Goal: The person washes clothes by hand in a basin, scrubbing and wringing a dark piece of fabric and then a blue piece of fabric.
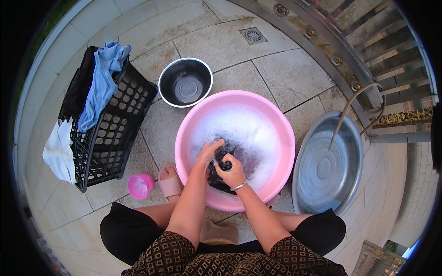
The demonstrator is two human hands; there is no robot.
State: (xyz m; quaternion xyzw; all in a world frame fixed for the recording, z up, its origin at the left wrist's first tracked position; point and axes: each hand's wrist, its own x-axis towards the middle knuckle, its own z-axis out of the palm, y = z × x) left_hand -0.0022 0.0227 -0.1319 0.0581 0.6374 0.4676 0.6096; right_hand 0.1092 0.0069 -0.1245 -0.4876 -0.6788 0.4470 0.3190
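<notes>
Foamy water fills a round pink plastic basin (286, 138) on the floor between my feet. Dark wet cloth (221, 183) lies in it at the near left, partly under suds. My left hand (209, 153) is over the cloth at the left, fingers stretched forward; whether it grips any cloth is hard to see. Beside it on the right, my right hand (233, 170), with a silver bangle at the wrist, has its fingers curled around a bit of the dark cloth.
A black plastic basket (114, 138) with clothes over its rim stands left. A steel bowl (188, 88) sits beyond the basin, a pink cup (141, 186) near my left foot. At right, a large metal tub (324, 169) holds water and a hose (340, 120). A floor drain (253, 35) lies farther off.
</notes>
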